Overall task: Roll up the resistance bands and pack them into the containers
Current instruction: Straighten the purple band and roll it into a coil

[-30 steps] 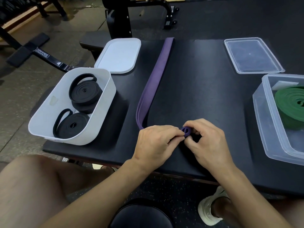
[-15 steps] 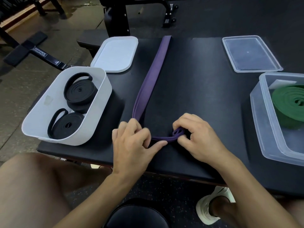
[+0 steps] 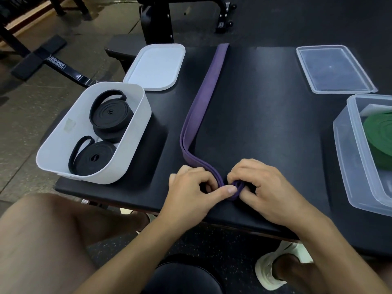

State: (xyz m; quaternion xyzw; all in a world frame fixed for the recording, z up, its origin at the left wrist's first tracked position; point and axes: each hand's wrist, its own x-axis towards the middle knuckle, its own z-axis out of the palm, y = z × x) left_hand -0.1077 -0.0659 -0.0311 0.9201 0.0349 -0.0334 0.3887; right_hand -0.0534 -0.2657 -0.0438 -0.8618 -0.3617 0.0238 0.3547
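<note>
A long purple resistance band (image 3: 209,96) lies doubled along the black table, from the far edge down to my hands. Its near end is wound into a small tight coil (image 3: 237,188). My right hand (image 3: 263,187) pinches that coil with curled fingers. Just left of the coil, my left hand (image 3: 195,189) grips the band, its thumb pressing on the strap. A white tub (image 3: 135,149) at the left holds two rolled black bands (image 3: 111,116). At the right edge, a rolled green band (image 3: 379,132) sits in a clear container (image 3: 347,155).
A white lid (image 3: 156,66) lies behind the white tub and a clear lid (image 3: 333,68) lies at the far right of the table (image 3: 265,115). Gym equipment frames stand on the floor beyond. My knees and a black stool are below the table's near edge.
The left hand moved right along the band, back beside the coil. The coil has grown slightly and the band's bend has shifted nearer the hands.
</note>
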